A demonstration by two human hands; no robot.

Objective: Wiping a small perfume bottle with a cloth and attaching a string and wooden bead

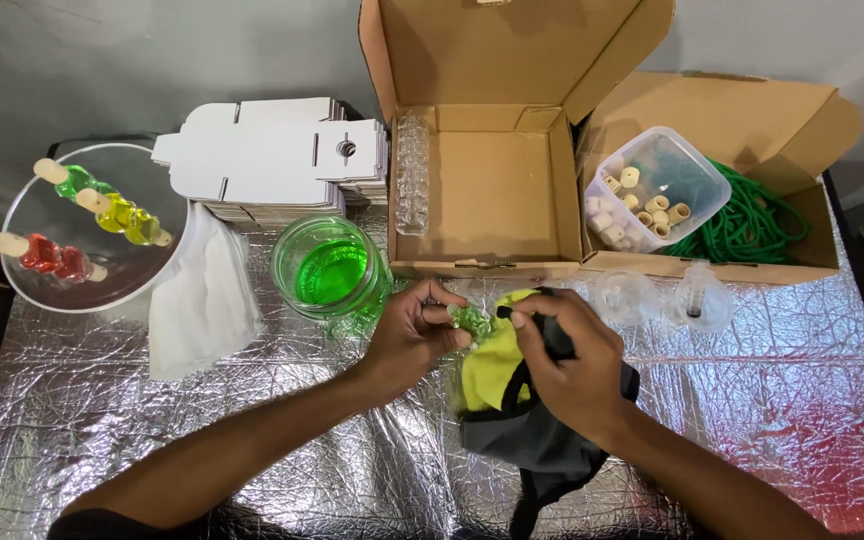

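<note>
The left hand (414, 335) pinches a small green bottle (470, 320) in a narrow grip, fingertips closed on it; the right hand (567, 365) meets it from the other side, its grip closed on a yellow and grey cloth (500, 400) bunched under and around the bottle; both hands sit at the middle of the foil-covered counter (202, 400), just in front of the open box (492, 190); a green jar (330, 270) stands just beside the left hand, touching nothing the hand holds; a white cloth (202, 295) lies further left, by a glass bowl (32, 285) of coloured bottles near the counter's left edge; flat white cartons (272, 160) are stacked behind the jar; right of the hands, two clear lids (662, 298) lie by a second box with a tub (657, 185) and green cord (752, 225); bare foil spreads on both near sides.
</note>
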